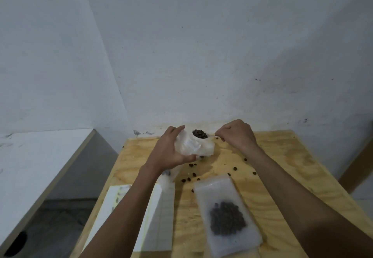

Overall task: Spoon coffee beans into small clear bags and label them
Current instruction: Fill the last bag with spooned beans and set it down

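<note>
Pale walls meet in a corner behind a plywood table (282, 156), and the work goes on near its far edge. A small clear bag (193, 146) is held there in the left hand (169, 152), fingers curled around its left side and underside, thumb up at the mouth; the grip seems meant to keep the opening spread and tilted toward the spoon. The spoon (200, 134), heaped with coffee beans, sits right at the bag's mouth, its thin handle running to the right hand (236, 134), which is closed in a pinch on the handle's end. Holding it that far back probably keeps the knuckles clear of the opening.

Nearer the front edge lies 1 filled bag (228, 215), flat, beans pooled in its lower half. Loose beans (193, 174) are scattered across the middle of the table. Lined paper sheets (161, 217) lie at the left front, partly under the left forearm.

No bean container can be seen. Whether the held bag already has beans in it is unclear, as the plastic is cloudy. Marks on the paper's left strip are too blurred to read.
</note>
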`<action>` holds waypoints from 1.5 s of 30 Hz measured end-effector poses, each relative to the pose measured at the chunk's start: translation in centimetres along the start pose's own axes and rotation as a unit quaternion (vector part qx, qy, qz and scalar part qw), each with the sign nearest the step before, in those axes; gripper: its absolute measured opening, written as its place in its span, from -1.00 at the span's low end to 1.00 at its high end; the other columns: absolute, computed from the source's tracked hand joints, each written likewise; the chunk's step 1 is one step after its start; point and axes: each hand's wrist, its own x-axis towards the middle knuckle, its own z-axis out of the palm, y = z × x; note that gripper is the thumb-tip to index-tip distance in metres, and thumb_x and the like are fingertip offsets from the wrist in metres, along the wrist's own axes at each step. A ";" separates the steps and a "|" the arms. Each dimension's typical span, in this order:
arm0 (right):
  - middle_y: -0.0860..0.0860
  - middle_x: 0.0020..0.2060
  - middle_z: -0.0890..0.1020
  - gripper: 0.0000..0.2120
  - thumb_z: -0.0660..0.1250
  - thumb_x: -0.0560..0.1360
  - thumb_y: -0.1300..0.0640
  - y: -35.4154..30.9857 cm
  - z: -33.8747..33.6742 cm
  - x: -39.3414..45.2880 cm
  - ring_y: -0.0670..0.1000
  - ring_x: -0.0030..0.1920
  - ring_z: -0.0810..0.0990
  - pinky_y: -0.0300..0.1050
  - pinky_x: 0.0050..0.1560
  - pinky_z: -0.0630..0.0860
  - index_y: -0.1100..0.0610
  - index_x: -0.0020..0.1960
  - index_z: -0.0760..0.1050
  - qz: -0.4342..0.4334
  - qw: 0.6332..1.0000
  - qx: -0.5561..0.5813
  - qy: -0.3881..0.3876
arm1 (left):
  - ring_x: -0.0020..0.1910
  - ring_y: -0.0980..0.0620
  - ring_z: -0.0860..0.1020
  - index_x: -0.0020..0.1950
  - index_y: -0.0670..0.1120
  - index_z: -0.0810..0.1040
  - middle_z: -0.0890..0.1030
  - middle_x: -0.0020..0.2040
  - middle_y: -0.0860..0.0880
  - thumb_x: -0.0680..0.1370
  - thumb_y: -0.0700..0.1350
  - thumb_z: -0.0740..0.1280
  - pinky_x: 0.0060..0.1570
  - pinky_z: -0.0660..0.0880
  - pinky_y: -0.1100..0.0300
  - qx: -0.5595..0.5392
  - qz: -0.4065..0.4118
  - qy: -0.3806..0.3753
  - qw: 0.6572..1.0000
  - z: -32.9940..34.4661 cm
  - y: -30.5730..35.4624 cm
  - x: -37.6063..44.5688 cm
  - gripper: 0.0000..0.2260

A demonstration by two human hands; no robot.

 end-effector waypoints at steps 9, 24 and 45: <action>0.01 -0.24 0.75 -0.86 0.42 0.42 0.11 -3.2 -1.4 -1.6 0.06 -0.24 0.71 -0.02 -0.18 0.68 0.12 -0.16 0.75 -0.059 0.996 -0.061 -0.017 | 0.28 0.01 0.47 0.59 -0.09 0.31 0.45 0.35 -0.03 0.22 0.49 0.43 0.13 0.40 0.21 0.017 -0.011 0.055 0.998 1.4 0.5 -0.1 0.09; -0.03 -0.04 0.76 -0.73 0.33 0.52 0.23 0.5 1.9 -2.4 0.05 -0.11 0.70 -0.16 -0.21 0.58 -0.02 0.04 0.75 -0.112 0.966 -0.224 0.062 | 0.29 0.09 0.43 0.58 -0.05 0.32 0.43 0.40 0.01 0.21 0.49 0.41 0.19 0.34 0.22 -0.047 -0.050 0.076 0.995 2.4 1.5 -0.7 0.07; 0.03 -0.16 0.75 -0.82 0.38 0.47 0.16 3.1 2.0 -1.3 0.10 -0.10 0.71 0.02 -0.29 0.67 0.06 -0.11 0.78 0.040 0.995 0.014 -0.094 | 0.25 0.07 0.52 0.54 0.07 0.39 0.49 0.30 0.12 0.28 0.37 0.55 0.19 0.59 -0.05 -0.150 0.005 0.099 0.984 3.5 3.1 2.5 -0.10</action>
